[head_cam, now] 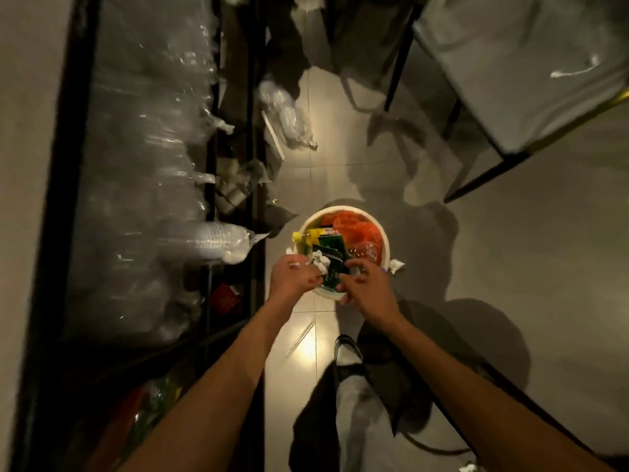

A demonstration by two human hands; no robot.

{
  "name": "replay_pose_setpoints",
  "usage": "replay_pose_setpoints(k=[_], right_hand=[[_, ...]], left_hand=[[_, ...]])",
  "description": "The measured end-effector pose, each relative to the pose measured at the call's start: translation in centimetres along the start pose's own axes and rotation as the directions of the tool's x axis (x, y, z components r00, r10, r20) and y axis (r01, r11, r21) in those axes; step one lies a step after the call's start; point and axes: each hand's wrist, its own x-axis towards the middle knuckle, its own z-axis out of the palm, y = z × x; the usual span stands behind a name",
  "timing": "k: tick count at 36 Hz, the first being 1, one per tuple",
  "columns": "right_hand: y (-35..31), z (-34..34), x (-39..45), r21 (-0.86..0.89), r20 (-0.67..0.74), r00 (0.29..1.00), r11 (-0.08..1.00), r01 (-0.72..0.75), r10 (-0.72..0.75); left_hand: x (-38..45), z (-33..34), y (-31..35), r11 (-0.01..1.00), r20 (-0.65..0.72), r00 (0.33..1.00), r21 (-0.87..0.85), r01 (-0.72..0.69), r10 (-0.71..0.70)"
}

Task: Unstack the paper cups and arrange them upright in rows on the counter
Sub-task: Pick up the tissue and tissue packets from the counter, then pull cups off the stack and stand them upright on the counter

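Note:
A sleeve of stacked white paper cups (221,245) in clear plastic lies on its side on the shelf to the left, its knotted end poking out toward the aisle. Both my hands hover over a round white waste bin (384,238) on the floor. My left hand (294,277) pinches a small white scrap above the bin's near left rim. My right hand (369,291) is above the near rim with its fingers curled; blur hides whether it holds anything. No loose cup shows in either hand.
The bin holds an orange bag (354,229), a yellow-capped bottle (304,236), green packaging and crumpled tissue. More plastic-wrapped stacks (146,148) fill the dark shelf on the left. A table (531,80) with black legs stands at the upper right. A dark bag (343,403) lies on the tiles by my feet.

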Motion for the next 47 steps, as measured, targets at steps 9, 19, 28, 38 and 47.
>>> replay_pose_setpoints(k=[9,19,28,38,47], right_hand=[[-13.1,2.6,-15.7,0.21,0.095,0.98,0.966,0.149,-0.172],[-23.6,14.7,-32.8,0.277,0.349,0.878,0.931,0.237,-0.327],[-28.7,27.9,-38.0,-0.005,0.616,0.729,0.924,0.383,-0.299],[-31.1,40.5,-34.7,-0.417,0.69,0.702,0.697,0.584,-0.176],[-29.8,47.2,-32.5,-0.44,0.612,0.741,0.659,0.61,-0.277]], left_hand=[[-19.5,-8.8,7.2,0.949,-0.042,0.98,-0.243,-0.2,0.196],[-38.9,-27.0,4.4,0.861,-0.314,0.891,-0.289,-0.419,0.328],[-47.5,-39.4,-2.3,0.783,-0.612,0.776,-0.402,-0.474,0.155],[-49.9,-44.5,-5.4,0.677,-0.762,0.628,-0.547,-0.493,-0.159],[-52.5,-45.4,-8.8,0.582,-0.795,0.499,-0.599,-0.55,-0.346]])
